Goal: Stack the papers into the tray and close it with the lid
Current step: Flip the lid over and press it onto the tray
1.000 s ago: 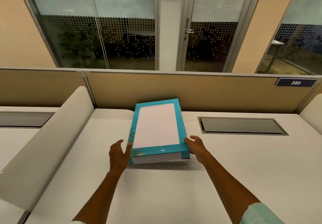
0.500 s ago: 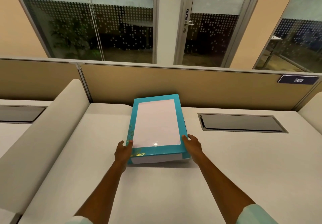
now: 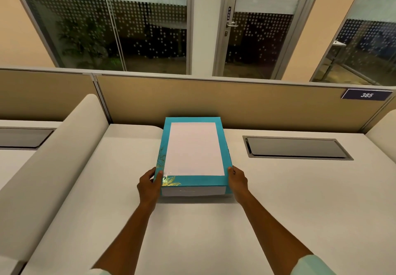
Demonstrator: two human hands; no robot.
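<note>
A teal lid [image 3: 194, 181] with a clear window and gold flower print sits on top of the tray in the middle of the white desk. White paper [image 3: 194, 149] shows through the window, and the tray's white front [image 3: 192, 191] shows below the lid's near edge. My left hand [image 3: 149, 185] grips the box's near left corner, thumb on top of the lid. My right hand [image 3: 237, 183] grips the near right corner the same way. The box lies square to the desk, its long side pointing away from me.
A tan partition [image 3: 235, 101] with a "385" plate [image 3: 366, 95] stands just behind the box. A grey cable hatch [image 3: 296, 148] is set into the desk at the right. A rounded cream divider [image 3: 53, 157] runs along the left side.
Both hands closed in on the near corners and took hold. The box, skewed clockwise before, has been turned straight and now lies square to the desk.
</note>
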